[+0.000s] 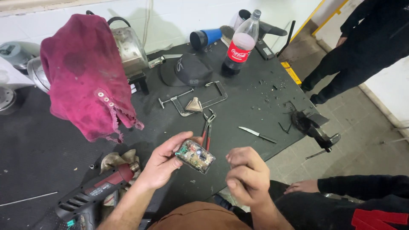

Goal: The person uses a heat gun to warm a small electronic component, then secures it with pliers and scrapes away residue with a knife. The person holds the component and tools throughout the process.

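My left hand (164, 162) grips a small circuit board (195, 156) with green backing and several components, held over the black workbench mat (42, 145). My right hand (246, 175) hovers just right of the board with its fingers curled in; nothing shows inside it. Red-handled pliers (207, 127) lie on the mat right behind the board.
A dark-red cloth (85, 72) hangs at the left. A red heat gun (96, 189), C-clamp (191, 102), small knife (257, 134), black cap (187, 69), cola bottle (240, 44) and bench vise (313, 127) sit around. Another person's hand (302, 186) rests at lower right; someone in black stands (362, 47) at the upper right.
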